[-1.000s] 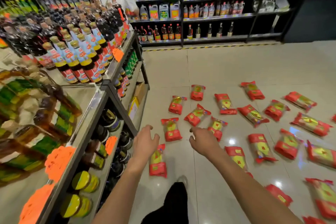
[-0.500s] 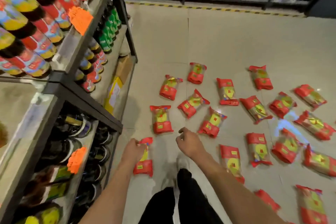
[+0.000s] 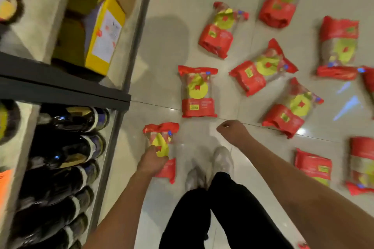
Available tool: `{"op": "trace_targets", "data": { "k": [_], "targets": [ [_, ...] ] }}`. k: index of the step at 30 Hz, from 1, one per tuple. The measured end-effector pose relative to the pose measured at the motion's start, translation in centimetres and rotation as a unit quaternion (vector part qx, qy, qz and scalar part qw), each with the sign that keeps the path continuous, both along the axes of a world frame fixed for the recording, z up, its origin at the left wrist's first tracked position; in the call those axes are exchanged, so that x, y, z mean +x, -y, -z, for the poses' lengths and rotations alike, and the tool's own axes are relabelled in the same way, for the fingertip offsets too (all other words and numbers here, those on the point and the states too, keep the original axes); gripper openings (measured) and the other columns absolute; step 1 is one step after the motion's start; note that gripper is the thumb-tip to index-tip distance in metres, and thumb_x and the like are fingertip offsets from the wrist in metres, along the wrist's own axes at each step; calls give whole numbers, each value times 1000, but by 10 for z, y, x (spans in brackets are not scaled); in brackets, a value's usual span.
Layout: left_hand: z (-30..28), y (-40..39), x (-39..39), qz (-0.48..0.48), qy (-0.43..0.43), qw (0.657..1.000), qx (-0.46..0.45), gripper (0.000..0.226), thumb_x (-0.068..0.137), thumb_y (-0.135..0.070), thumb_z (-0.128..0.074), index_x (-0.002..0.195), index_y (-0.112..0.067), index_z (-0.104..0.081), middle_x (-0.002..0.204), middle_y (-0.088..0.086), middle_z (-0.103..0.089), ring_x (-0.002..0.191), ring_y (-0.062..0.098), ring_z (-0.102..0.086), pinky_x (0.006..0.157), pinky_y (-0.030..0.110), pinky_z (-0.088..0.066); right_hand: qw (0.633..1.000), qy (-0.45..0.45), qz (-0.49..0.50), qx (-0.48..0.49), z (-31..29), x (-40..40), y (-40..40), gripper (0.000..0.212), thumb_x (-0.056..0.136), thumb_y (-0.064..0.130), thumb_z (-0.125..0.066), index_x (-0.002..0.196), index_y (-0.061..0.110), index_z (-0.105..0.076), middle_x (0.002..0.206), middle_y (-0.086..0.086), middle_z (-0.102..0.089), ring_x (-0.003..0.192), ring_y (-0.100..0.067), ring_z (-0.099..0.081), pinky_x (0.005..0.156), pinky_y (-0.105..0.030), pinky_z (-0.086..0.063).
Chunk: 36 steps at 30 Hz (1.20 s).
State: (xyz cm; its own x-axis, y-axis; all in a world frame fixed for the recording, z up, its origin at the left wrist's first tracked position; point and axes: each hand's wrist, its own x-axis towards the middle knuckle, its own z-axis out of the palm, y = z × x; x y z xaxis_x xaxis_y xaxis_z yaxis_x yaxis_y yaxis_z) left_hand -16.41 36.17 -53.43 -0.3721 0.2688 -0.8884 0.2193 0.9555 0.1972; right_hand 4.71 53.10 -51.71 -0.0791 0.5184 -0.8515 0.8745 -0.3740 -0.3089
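The left hand [image 3: 152, 160] now has hold of the red packet [image 3: 159, 143]: its fingers curl over the packet's yellow middle, where a second ago they were spread open in the air above it and half a second ago had only reached its left edge. The thumb is hidden, and I cannot tell whether the packet has left the floor [image 3: 166, 46] yet. It sits just beside the foot of the shelf unit [image 3: 121, 95], in front of the shoes [image 3: 221, 159], about where it lay before.

The right hand [image 3: 232, 131] has barely changed: fingers curled in, nothing in them, held out over bare tile between the gripped packet and the nearest of the other packets [image 3: 199, 92], touching none.

The view has tipped much further down and closer. The far shelving has dropped out of sight, and the other packets lie scattered across the tiles as they did earlier. On the left, the yellow box [image 3: 105, 32] on the bottom shelf and the dark bottles [image 3: 66, 147] lying in a row now fill that side
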Motion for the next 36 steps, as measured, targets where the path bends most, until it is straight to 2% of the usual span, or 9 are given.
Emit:
{"op": "trace_targets", "data": {
  "k": [3, 9, 11, 14, 18, 21, 27, 32, 36],
  "targets": [
    [88, 10, -27, -80, -1, 997, -10, 42, 76, -20, -82, 108, -1, -62, 101, 18, -68, 90, 30, -68, 80, 38, -54, 998, -4, 66, 17, 80, -11, -13, 31, 90, 30, -69, 110, 6, -70, 100, -10, -68, 105, -31, -65, 86, -32, -49],
    [218, 61, -78, -151, -49, 987, -38, 147, 21, -59, -82, 148, -3, -32, 146, 17, -43, 131, 38, -50, 103, 53, -50, 989, 5, 144, 22, 200, -42, -24, 80, 87, 42, -75, 143, -3, -40, 142, -19, -51, 130, -34, -51, 96, -35, -43],
    [224, 67, -80, -180, -25, 983, -25, 136, 30, -52, -90, 145, -1, -38, 143, 18, -52, 124, 38, -57, 97, 53, -54, 986, -6, 163, 32, 230, -47, -30, 90, 81, 43, -80, 145, -2, -35, 143, -17, -48, 130, -33, -51, 101, -37, -43],
    [239, 84, -81, -201, 50, 978, -21, 62, 71, -35, -90, 122, -7, -67, 114, 13, -74, 102, 30, -72, 79, 36, -59, 978, -49, 200, 41, 264, -54, -34, 93, 68, 48, -89, 137, 6, -42, 131, -10, -59, 117, -26, -61, 101, -41, -51],
    [256, 106, -76, -259, 126, 957, -30, 85, 59, -64, -86, 129, -21, -64, 112, 2, -77, 101, 23, -75, 87, 41, -59, 977, -54, 202, 41, 288, -62, -44, 105, 43, 61, -95, 127, 15, -53, 119, 0, -66, 106, -19, -67, 94, -39, -57],
    [258, 106, -68, -290, 119, 949, -13, 79, 67, -61, -84, 132, -23, -60, 112, 1, -77, 92, 16, -77, 69, 29, -60, 980, -59, 187, 26, 308, -61, -51, 126, 15, 77, -90, 123, 18, -60, 111, 1, -71, 98, -17, -71, 89, -37, -60],
    [236, 84, -58, -323, 134, 937, 8, 35, 91, -45, -66, 121, -27, -62, 95, -10, -79, 75, 2, -75, 52, 17, -54, 982, -65, 172, 45, 274, -70, -38, 102, 51, 53, -95, 127, 12, -43, 121, -3, -60, 105, -22, -63, 94, -39, -55],
    [186, 71, -59, -321, 108, 940, 51, 69, 71, -62, -78, 128, -27, -63, 112, -1, -77, 98, 18, -75, 73, 31, -55, 994, -25, 107, 22, 223, -32, -9, 102, 46, 61, -91, 124, 13, -45, 118, -8, -61, 105, -28, -64, 93, -47, -55],
    [116, 53, -55, -314, 113, 941, 52, 71, 68, -64, -82, 124, -24, -64, 104, 7, -79, 92, 28, -77, 80, 42, -61, 999, 30, -30, 31, 141, 18, -7, 114, 32, 80, -71, 121, 12, -46, 114, -12, -59, 103, -34, -63, 90, -49, -54]
  ]
}}
